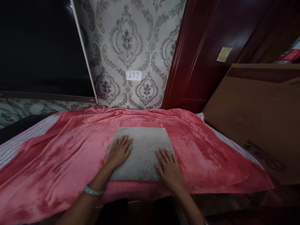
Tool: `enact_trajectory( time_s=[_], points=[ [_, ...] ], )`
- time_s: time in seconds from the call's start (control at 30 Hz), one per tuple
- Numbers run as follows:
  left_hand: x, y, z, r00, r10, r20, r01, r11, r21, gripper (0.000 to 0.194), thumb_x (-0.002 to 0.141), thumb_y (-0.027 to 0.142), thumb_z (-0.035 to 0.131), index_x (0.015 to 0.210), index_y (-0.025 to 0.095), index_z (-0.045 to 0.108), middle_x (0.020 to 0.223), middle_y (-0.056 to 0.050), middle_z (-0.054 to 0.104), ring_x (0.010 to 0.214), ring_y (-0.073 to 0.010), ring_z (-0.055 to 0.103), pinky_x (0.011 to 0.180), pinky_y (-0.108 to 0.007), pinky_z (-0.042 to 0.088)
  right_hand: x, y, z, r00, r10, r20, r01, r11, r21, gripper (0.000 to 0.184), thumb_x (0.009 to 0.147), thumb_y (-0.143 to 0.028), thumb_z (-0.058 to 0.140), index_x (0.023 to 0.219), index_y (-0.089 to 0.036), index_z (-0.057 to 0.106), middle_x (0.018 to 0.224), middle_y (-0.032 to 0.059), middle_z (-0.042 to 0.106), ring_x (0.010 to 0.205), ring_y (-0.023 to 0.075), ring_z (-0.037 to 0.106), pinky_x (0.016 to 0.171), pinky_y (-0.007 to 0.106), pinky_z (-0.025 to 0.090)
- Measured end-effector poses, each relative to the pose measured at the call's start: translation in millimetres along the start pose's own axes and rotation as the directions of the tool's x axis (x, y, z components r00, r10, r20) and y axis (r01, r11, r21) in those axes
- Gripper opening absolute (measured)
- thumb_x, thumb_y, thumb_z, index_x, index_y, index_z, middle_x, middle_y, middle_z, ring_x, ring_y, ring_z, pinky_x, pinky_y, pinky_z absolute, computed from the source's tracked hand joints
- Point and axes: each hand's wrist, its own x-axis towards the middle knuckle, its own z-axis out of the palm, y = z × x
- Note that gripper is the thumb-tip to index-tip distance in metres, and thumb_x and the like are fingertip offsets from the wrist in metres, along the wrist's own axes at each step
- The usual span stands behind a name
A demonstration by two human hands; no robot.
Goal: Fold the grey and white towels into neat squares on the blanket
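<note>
A grey folded cloth (142,153), plush like a towel, lies flat as a neat rectangle in front of me. Resting on its left side is my left hand (119,151), palm down with the fingers spread. My right hand (168,167) lies over its right edge, fingers stretched out and flat. Neither hand grips the cloth. Beneath the cloth a pink plush blanket (82,150) covers the table and is wrinkled at the left and the back.
A large cardboard box (262,115) stands at the right, with a red-and-white item (289,54) above it. Striped fabric (30,134) shows beyond the blanket. Behind are patterned wallpaper (126,28) with a "277" label (133,75), a dark screen (44,47) and a red wooden door (201,47).
</note>
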Motion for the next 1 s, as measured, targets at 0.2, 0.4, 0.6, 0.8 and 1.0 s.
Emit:
enact_trajectory(
  time_s=[0.2,0.4,0.6,0.8,1.0],
  points=[
    [0.3,-1.4,1.8,1.0,0.011,-0.008,-0.011,1.0,0.002,0.053,0.101,0.041,0.035,0.15,0.024,0.047,0.162,-0.011,0.037,0.15,-0.0302,0.031,0.121,-0.058,0.027,-8.6,6.2,0.9,0.992,-0.125,0.019,0.125,0.992,-0.003,0.066,0.1,-0.052,0.047,0.16,-0.032,0.026,0.167,0.0027,0.02,0.155,0.0278,0.012,0.123,0.058,0.012],
    [0.2,0.2,-0.3,1.0,0.007,0.0,-0.007,1.0,-0.003,0.053,0.101,0.041,0.035,0.15,0.023,0.047,0.162,-0.011,0.037,0.15,-0.0306,0.031,0.121,-0.058,0.026,-15.9,9.3,1.0,0.977,-0.214,0.024,0.214,0.977,0.011,0.077,0.096,-0.067,0.047,0.16,-0.034,0.021,0.169,0.001,0.013,0.155,0.0261,0.007,0.125,0.055,0.009],
    [0.5,-3.0,3.9,0.999,0.018,-0.041,-0.019,1.0,-0.009,0.052,0.1,0.041,0.038,0.149,0.025,0.048,0.161,-0.01,0.038,0.15,-0.0295,0.033,0.121,-0.057,0.028,-14.0,8.1,1.0,0.98,-0.198,0.023,0.197,0.98,0.016,0.073,0.098,-0.062,0.047,0.16,-0.036,0.021,0.169,0.0006,0.015,0.155,0.0263,0.007,0.124,0.056,0.01],
    [1.0,-2.0,2.7,1.0,0.01,-0.019,-0.01,1.0,-0.004,0.052,0.1,0.039,0.039,0.149,0.024,0.048,0.161,-0.011,0.038,0.15,-0.0299,0.033,0.121,-0.058,0.027,-3.7,-3.7,-10.5,0.974,-0.205,0.1,0.2,0.978,0.059,0.065,0.101,-0.056,0.044,0.16,-0.034,0.025,0.168,0.0032,0.015,0.155,0.0268,0.01,0.124,0.056,0.011],
    [-0.2,0.6,0.1,0.999,0.012,-0.046,-0.013,1.0,-0.008,0.05,0.1,0.038,0.04,0.147,0.025,0.051,0.16,-0.01,0.04,0.15,-0.0289,0.033,0.121,-0.056,0.029,20.0,-26.4,-13.2,0.938,-0.324,0.12,0.315,0.945,0.091,0.066,0.101,-0.058,0.042,0.16,-0.033,0.026,0.168,0.0054,0.016,0.155,0.0278,0.01,0.123,0.058,0.011]
  ],
)
